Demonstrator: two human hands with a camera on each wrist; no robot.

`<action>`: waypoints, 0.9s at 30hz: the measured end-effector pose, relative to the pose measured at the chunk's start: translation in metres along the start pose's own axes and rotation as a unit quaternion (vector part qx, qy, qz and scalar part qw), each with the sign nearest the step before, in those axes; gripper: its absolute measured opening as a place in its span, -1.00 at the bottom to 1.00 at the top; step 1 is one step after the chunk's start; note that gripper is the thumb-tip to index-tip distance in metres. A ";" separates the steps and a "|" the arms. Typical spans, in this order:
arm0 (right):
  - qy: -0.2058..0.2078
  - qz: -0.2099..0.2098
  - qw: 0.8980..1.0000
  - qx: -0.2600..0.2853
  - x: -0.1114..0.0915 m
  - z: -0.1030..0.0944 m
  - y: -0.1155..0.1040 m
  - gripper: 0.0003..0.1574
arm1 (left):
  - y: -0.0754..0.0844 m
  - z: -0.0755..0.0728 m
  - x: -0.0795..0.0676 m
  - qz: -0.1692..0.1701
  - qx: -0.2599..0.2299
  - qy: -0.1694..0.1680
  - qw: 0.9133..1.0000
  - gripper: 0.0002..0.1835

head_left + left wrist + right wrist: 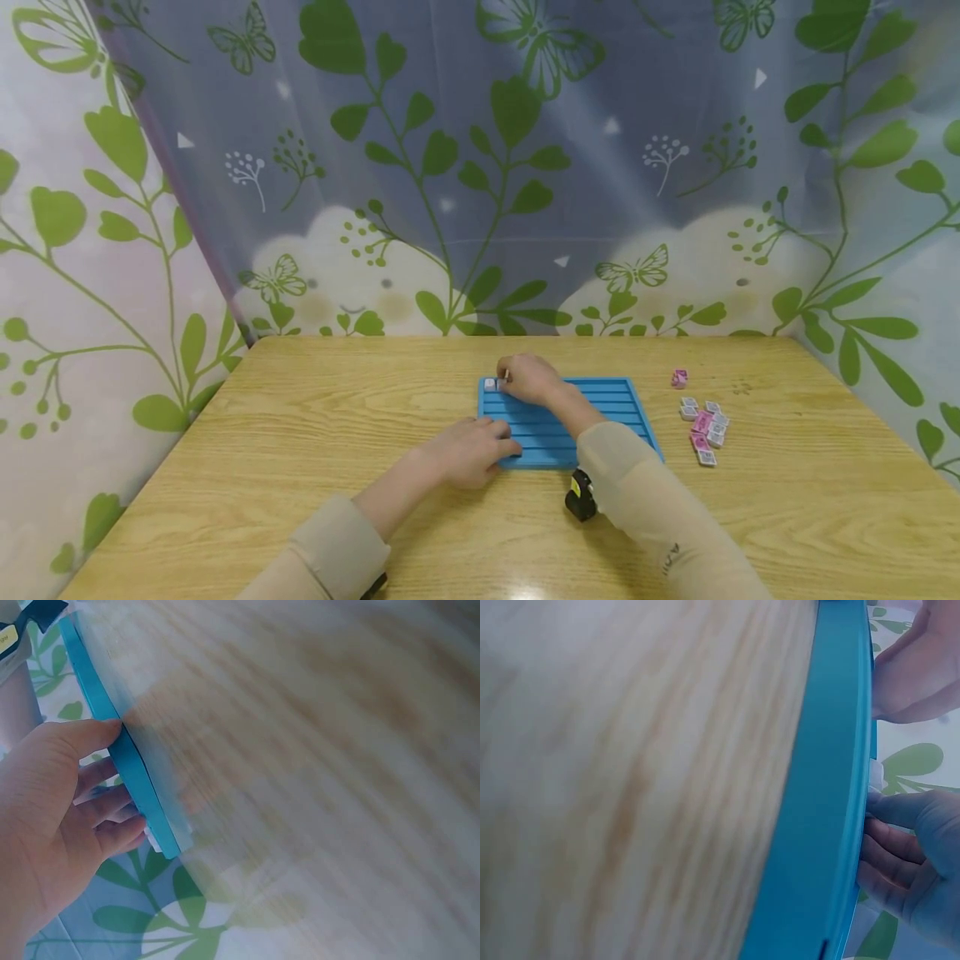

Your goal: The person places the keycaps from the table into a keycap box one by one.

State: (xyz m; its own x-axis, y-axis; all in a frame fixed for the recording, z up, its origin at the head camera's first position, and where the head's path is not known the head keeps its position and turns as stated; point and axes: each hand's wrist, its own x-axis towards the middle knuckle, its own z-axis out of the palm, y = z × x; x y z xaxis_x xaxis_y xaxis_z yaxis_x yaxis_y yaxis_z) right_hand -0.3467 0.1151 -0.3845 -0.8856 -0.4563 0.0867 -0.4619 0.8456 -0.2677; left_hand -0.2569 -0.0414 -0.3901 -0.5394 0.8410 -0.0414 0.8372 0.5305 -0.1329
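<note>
A blue ridged tray (540, 461) lies on the table, a small white tile (490, 384) sitting in its far left corner. At the tray's near left corner is my left hand (471, 452). In the left wrist view, its thumb (101, 733) lies against the near edge and its other fingers reach round toward the left end. My right hand (531, 379) reaches across the tray to the far row and pinches another small tile, mostly hidden by the fingers, right beside the first. The right wrist view shows those fingertips (881, 806) just past the tray's rim.
To the right of the tray lies a loose group of white and pink tiles (702, 422), with a few pink ones (679, 379) farther back. A leaf-patterned curtain (480, 167) hangs behind the wooden table (337, 400). Below the right wrist hangs a black strapped device (580, 497).
</note>
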 end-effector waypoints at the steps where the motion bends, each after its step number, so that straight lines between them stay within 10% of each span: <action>1: 0.000 -0.001 1.000 -0.001 -0.001 0.000 0.000 -0.83 | 0.000 0.000 0.000 0.000 0.000 0.000 1.000 -0.64; 27: -0.015 -0.010 1.000 0.021 -0.019 -0.022 0.018 -0.61 | 0.003 -0.004 -0.001 0.001 -0.010 0.009 1.000 -0.66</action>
State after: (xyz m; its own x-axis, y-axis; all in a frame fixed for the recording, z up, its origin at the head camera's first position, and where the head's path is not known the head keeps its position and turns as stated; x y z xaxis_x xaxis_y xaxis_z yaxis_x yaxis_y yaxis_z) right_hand -0.3395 0.1445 -0.3700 -0.8744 -0.4810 0.0641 -0.4760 0.8245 -0.3059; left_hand -0.2530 -0.0403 -0.3870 -0.5363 0.8437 -0.0234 0.8400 0.5308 -0.1128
